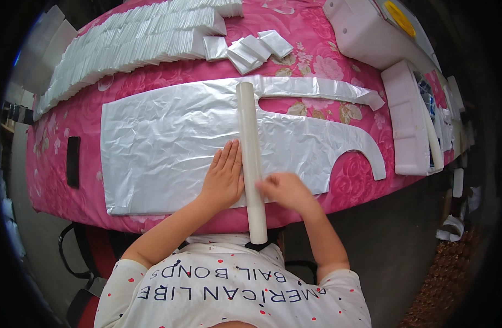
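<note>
A silvery-white plastic apron (169,147) lies spread on the table, its neck loop and strap ends reaching to the right. Across it, running from far to near, rests a long pale tube (251,142) whose near end juts past the table edge. My left hand (225,176) is laid flat on the apron with fingers stretched out, right beside the tube's left side. Close to the tube's right side is my right hand (286,191), its fingers bent and smeared by motion. Whether those fingers pinch anything cannot be made out.
Rows of folded plastic packets (125,49) fill the far left, with several loose packets (256,50) beside them. A dark flat bar (73,162) lies at left. White foam boxes (407,120) stand at right. A pink flowered cloth (48,180) covers the table.
</note>
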### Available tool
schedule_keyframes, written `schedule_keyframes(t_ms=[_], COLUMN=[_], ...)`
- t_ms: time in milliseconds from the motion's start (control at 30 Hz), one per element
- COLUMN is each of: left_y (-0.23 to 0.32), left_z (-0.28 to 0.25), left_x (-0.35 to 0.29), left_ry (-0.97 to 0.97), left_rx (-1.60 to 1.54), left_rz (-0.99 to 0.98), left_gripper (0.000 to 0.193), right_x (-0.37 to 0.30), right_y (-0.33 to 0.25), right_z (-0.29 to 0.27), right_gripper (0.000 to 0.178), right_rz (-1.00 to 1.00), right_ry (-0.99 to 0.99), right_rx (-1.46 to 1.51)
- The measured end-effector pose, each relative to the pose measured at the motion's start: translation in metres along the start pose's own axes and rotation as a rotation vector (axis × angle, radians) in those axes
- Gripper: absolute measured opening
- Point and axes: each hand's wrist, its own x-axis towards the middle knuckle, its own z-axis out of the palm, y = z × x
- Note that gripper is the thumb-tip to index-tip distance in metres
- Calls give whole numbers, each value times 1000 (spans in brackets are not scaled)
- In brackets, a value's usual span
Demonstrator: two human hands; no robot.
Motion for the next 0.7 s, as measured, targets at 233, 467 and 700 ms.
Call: schedule_keyframes(t_ms=[233,467,700], left_y=[1,2,2], left_z=[-3,-4,-2], left_x=[4,3,2], left_ry=[-39,-40,-15], left_rx=[6,59,36], left_rz=[3,-1,28], left_gripper=[62,62,62], right_x=[139,175,102], right_y=[-29,24,104], right_z=[-43,-111,-266], right_gripper=[32,24,23], right_rz=[-148,-698,-920], right_ry=[176,92,486], right_rx=[971,1858,1694])
